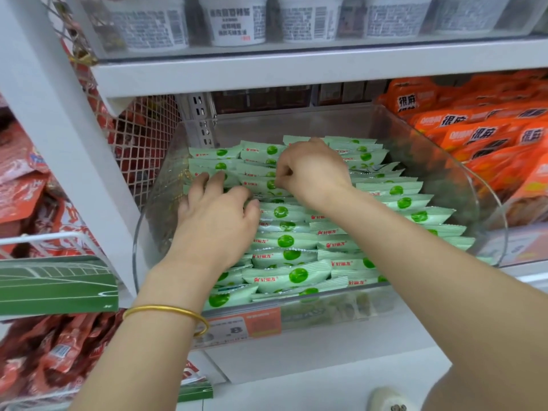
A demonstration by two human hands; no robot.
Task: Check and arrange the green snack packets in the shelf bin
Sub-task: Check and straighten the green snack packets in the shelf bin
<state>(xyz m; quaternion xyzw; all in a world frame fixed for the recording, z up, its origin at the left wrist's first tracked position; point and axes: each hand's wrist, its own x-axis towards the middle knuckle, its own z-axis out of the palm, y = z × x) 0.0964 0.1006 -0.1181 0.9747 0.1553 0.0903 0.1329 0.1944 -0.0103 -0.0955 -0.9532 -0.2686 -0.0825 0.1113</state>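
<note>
head view, as i see it: green snack packets point(285, 241) lie in overlapping rows inside the clear shelf bin point(327, 307). left hand point(214, 215), gold bangle point(166, 314) on its wrist, rests on the left rows, fingers bent and slightly spread; i cannot tell if it grips. right hand point(312, 171) pinches 1 packet at mid-rear, fingers curled together. orange packets point(474, 130) sit just beside the bin, white cups point(237, 20) on the shelf above.
</note>
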